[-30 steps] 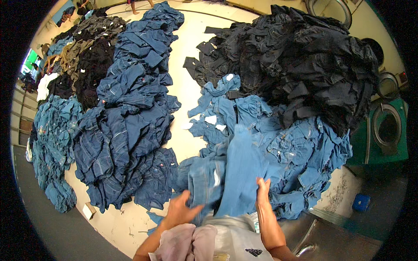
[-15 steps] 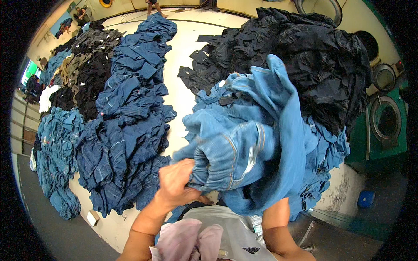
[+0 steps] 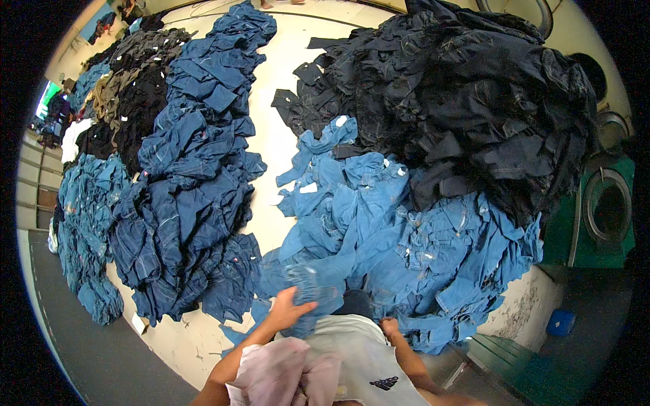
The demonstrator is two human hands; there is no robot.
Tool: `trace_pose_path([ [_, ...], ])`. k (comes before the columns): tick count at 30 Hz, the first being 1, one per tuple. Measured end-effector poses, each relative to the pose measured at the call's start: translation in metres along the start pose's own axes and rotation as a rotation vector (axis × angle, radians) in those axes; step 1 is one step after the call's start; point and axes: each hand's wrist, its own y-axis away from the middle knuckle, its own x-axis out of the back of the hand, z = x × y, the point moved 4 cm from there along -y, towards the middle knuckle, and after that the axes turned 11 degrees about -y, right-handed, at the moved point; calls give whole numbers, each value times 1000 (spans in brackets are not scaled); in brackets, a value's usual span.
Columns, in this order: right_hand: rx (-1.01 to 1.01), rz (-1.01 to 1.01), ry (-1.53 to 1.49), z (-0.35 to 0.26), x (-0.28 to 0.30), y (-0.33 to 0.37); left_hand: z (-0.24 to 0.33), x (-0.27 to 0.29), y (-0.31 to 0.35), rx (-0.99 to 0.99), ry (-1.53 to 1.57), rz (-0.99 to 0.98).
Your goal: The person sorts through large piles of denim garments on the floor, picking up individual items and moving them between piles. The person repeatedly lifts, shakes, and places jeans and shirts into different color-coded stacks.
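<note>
Left hand (image 3: 288,312) grips a light blue denim garment (image 3: 308,291) at six o'clock; right hand (image 3: 389,327) lies low beside it, its fingers buried in cloth, so open or closed cannot be told.

The black and charcoal heap of denim clothes (image 3: 467,101) fills the view from twelve to three o'clock. A long dark navy row of jeans (image 3: 189,176) runs from eleven down to seven o'clock. The light blue pile of denim garments (image 3: 406,237) spreads from the centre to five o'clock, and the held garment rises from its near edge, bunched in the left fingers. A mid-blue strip of jeans (image 3: 84,230) lies at nine o'clock. A green front-loading washing machine (image 3: 602,210) stands at three o'clock. A pale pink cloth (image 3: 284,372) hangs at the person's waist at six. A small blue tub (image 3: 560,322) sits at four o'clock.
</note>
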Motion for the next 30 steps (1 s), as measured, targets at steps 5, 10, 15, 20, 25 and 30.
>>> trace_pose_path([
  [5,464,-69,505,-164,-60,-24,-63,31,74,473,822,450],
  [10,481,-45,484,-355,-138,-82,-148,3,151,592,-128,742],
  [15,553,563,419,-447,-181,-167,-233,-53,182,880,144,502],
  [20,214,333,247,-411,-160,-242,-264,-77,189,1027,240,378],
  [25,625,386,-88,-407,-119,-191,-286,-75,172,966,322,381],
  [30,908,118,-208,-404,-78,-29,-277,-52,126,758,405,465],
])
